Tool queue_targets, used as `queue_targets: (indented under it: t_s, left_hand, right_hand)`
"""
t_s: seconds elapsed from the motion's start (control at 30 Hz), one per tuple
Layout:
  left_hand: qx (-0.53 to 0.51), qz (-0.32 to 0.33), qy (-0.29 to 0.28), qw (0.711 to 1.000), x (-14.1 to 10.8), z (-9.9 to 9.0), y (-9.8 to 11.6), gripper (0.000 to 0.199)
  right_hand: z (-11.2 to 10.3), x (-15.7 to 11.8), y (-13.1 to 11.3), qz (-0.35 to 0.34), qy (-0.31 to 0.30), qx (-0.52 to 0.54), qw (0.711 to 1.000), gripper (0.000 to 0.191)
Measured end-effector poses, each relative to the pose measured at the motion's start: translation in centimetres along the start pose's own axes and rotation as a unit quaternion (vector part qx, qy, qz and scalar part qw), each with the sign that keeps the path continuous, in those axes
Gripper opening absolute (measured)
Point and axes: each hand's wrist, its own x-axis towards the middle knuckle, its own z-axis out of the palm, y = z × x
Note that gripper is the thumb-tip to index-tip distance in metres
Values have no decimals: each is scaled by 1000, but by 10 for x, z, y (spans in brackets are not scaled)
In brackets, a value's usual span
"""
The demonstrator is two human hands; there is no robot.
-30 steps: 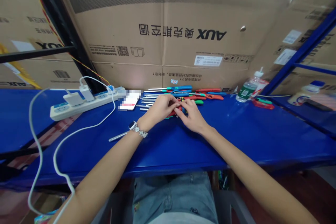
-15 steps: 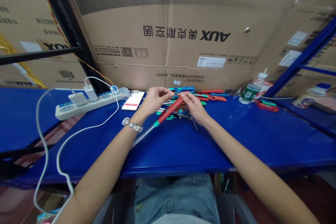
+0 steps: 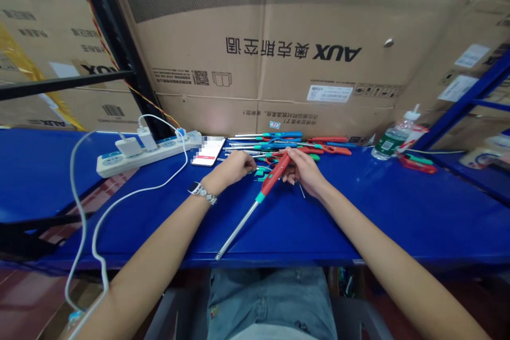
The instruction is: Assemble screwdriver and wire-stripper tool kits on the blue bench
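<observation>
My right hand (image 3: 306,171) is closed round a red long-necked lighter (image 3: 274,178) with a green collar. Its metal tube slants down toward the table's front edge. My left hand (image 3: 235,168) is pinched low over several small green pieces (image 3: 261,174) on the table; whatever lies between its fingertips is too small to make out. Behind both hands lies a pile of lighters, among them a blue lighter (image 3: 289,134) and an orange-red lighter (image 3: 337,150). Below my right hand a thin metal rod (image 3: 302,190) shows.
A phone (image 3: 209,151) lies left of the pile, beside a white power strip (image 3: 159,150) with trailing cables. To the right stand a water bottle (image 3: 385,142) and a red tray (image 3: 417,163). A large cardboard box (image 3: 191,26) walls off the back of the blue table (image 3: 358,212).
My left hand has come away from the lighter's rear end and dropped to the small green pieces. The lighter has tilted more steeply, its tube now pointing further down.
</observation>
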Motion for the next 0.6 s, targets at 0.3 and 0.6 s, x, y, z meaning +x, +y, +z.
queue_targets:
  t_s: [0.3, 0.6]
  left_hand:
    - [36, 35, -3, 999, -2, 1, 12, 23]
    - [-64, 39, 59, 995, -2, -9, 14, 25]
  right_hand:
    - [-7, 2, 0, 7, 31, 43, 999, 24]
    - [-17, 7, -3, -2, 118, 81, 990, 35]
